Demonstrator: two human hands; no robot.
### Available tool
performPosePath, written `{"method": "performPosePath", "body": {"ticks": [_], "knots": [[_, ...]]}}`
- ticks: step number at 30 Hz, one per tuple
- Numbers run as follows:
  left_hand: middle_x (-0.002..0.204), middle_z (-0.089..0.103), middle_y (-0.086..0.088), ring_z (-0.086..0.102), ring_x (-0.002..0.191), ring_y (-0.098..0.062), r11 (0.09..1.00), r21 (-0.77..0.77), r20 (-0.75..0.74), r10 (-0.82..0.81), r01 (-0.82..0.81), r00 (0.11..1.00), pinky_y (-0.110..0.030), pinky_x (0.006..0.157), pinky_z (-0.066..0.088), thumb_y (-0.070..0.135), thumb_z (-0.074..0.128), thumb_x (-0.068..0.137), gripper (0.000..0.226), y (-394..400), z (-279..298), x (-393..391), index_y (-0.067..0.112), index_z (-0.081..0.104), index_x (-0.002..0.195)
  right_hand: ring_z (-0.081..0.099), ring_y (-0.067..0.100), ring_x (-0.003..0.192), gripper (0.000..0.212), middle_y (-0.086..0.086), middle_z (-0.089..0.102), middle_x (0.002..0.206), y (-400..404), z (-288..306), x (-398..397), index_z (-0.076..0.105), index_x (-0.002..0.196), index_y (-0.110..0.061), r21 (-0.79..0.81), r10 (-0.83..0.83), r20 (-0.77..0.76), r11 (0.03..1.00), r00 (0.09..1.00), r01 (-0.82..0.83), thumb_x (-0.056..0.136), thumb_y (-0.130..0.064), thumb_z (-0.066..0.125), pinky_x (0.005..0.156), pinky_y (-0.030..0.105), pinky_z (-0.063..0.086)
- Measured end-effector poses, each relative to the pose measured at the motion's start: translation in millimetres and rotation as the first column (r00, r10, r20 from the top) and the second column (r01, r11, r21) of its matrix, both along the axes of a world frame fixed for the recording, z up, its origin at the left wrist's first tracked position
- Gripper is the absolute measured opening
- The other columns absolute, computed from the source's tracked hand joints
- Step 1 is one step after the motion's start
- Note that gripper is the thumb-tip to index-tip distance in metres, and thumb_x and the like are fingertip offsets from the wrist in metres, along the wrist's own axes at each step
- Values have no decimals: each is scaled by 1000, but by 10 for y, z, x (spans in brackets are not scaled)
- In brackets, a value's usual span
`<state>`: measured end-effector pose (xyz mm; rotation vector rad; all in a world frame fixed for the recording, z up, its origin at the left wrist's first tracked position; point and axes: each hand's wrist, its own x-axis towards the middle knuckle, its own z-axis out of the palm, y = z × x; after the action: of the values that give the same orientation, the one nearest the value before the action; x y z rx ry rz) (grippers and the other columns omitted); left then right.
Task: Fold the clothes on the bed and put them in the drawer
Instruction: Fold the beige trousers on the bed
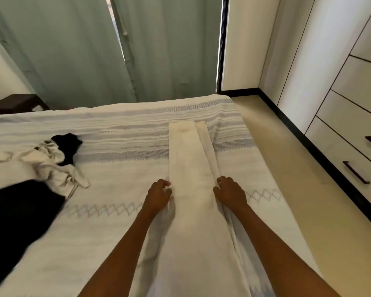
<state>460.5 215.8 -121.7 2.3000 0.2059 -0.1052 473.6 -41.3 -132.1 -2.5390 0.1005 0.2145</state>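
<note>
Folding is under way on a long cream garment point(191, 168), laid lengthwise on the bed point(116, 232) and running away between both hands. The left hand point(159, 196) pinches its near left edge with curled fingers; the right hand point(230, 191) grips the opposite edge, just across the cloth. It looks already narrowed into a strip, so the next move likely calls for lifting the near end and carrying it forward over the far end. Unfolded clothes point(30, 179) lie well beyond the left hand; the drawers point(351, 159), closed, stand beyond the right hand.
</note>
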Motion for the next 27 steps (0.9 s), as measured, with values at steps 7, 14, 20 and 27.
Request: {"method": "performPosePath", "body": {"ticks": [7, 14, 20, 27], "knots": [[121, 58, -5, 55, 107, -18, 995, -93, -15, 20, -21, 1000, -24, 86, 38, 21, 57, 99, 40, 24, -39, 1384, 9, 49, 137, 59, 30, 109, 29, 8, 61, 114, 222, -21, 1533, 60, 118, -13, 8, 36, 42, 999, 998, -36, 99, -32, 48, 86, 36, 46], [140, 50, -15, 52, 128, -29, 973, -192, -127, 107, -130, 986, -41, 108, 41, 14, 59, 97, 53, -80, 16, 2497, 7, 40, 145, 54, 29, 127, 51, 10, 59, 137, 465, 34, 2733, 44, 144, -10, 141, 59, -30, 988, 998, -54, 100, -32, 53, 96, 33, 42], [131, 61, -7, 59, 117, -29, 939, -215, -162, 236, -267, 958, -46, 102, 47, 31, 64, 88, 52, -70, -22, 3321, 10, 53, 134, 55, 28, 126, 63, 4, 58, 137, 695, 56, 3526, 43, 144, -12, 432, -24, -128, 898, 991, 78, 91, -35, 67, 101, 35, 42], [61, 49, 2, 43, 58, -10, 893, -371, 24, 285, -257, 958, -30, 56, 33, 17, 55, 88, 27, -213, 75, 3522, 17, 49, 62, 65, 22, 93, 26, -8, 67, 97, 730, 166, 3684, 66, 104, -27, 647, -318, -34, 715, 948, 263, 86, -10, 61, 82, 35, 51]]}}
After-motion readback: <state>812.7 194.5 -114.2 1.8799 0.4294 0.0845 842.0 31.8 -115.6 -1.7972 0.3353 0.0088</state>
